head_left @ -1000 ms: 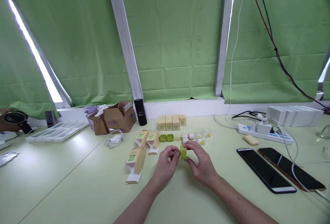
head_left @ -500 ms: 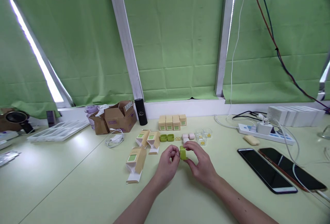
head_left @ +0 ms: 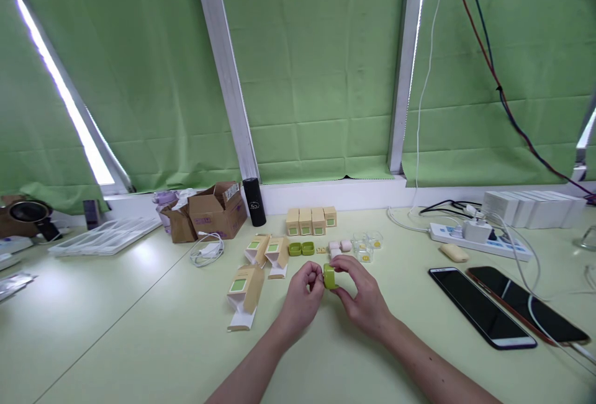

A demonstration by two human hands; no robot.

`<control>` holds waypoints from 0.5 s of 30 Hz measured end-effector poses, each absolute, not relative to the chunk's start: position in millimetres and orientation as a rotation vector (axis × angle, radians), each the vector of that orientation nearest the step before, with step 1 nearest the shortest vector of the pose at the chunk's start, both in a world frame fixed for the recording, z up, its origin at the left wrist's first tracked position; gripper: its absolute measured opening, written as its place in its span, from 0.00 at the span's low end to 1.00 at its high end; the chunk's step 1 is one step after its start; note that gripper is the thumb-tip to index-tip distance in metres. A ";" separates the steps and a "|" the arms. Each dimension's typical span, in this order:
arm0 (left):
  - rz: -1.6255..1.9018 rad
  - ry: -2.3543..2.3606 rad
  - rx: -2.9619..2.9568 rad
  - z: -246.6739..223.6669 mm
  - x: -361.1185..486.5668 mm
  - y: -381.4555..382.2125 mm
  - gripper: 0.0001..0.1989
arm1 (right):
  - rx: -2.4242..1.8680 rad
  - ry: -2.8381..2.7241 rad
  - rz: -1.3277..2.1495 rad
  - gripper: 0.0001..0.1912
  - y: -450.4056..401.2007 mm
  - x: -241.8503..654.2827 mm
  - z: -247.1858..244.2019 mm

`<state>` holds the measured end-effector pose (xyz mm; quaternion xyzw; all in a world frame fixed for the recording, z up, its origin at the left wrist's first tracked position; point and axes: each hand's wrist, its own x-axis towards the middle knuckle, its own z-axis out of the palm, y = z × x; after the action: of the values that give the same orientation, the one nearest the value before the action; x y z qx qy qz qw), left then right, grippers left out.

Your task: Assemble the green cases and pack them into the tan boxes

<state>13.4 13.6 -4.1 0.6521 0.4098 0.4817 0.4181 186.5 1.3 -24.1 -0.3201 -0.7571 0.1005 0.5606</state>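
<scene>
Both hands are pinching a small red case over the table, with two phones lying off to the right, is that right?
Not quite: the case is green, not red, as the head view shows. The left hand and right hand do pinch it over the table, and two phones lie to the right.

I log: small case (head_left: pixel 329 277) between my hands, four boxes (head_left: pixel 310 221) in a row behind, phones (head_left: pixel 482 306) right, cardboard box (head_left: pixel 216 210) back left

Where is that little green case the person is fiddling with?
The small green plastic case sits mid-table, pinched between the left hand and right hand, just in front of two matching green cases.
</scene>
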 end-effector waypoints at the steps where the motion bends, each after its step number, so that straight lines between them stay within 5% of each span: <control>1: 1.210 1.027 1.633 -3.9 13.4 13.5 0.06 | -0.756 -1.783 0.239 0.24 1.4 186.5 -24.2; 15: 1.217 1.040 1.617 -7.1 13.5 14.1 0.07 | -0.757 -1.772 0.275 0.25 3.3 187.5 -27.0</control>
<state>13.5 14.1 -7.1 0.6452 0.4149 0.4853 0.4196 187.5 3.3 -27.0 -0.3214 -0.7525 0.1168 0.5628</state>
